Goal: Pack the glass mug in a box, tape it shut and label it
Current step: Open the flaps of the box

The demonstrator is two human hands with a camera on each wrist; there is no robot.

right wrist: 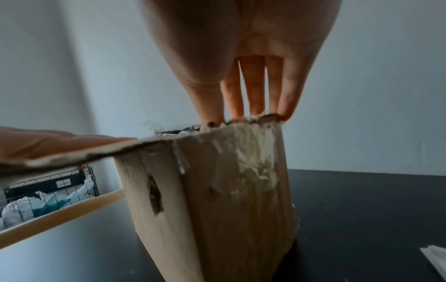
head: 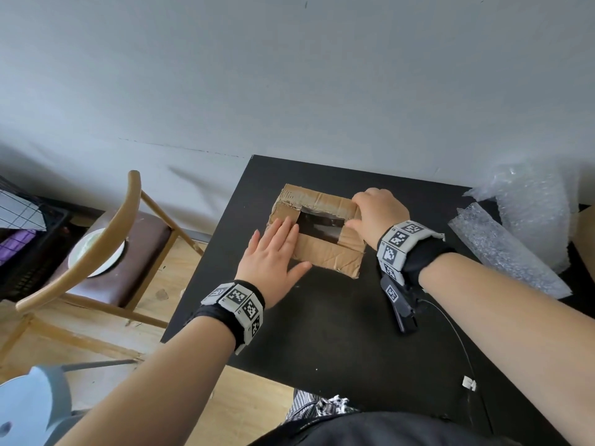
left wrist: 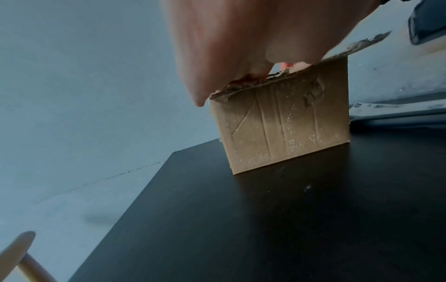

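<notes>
A worn brown cardboard box (head: 325, 252) stands on the black table (head: 338, 333). Its top flaps are folded partly inward, leaving a dark gap (head: 322, 226) in the middle. I cannot make out the glass mug inside. My left hand (head: 273, 249) lies flat with straight fingers on the left flap; in the left wrist view the palm (left wrist: 241, 38) presses on the box's (left wrist: 282, 129) ragged top edge. My right hand (head: 376, 210) arches over the far right corner. Its fingers (right wrist: 253, 91) point straight down onto the box's (right wrist: 217, 200) rim, thumb on the right flap.
Bubble wrap (head: 528, 214) and a folded strip of it (head: 502, 249) lie at the table's right. A wooden chair (head: 106, 239) with a white plate (head: 93, 252) on its seat stands left of the table. Beyond it is a wire basket (head: 22, 226).
</notes>
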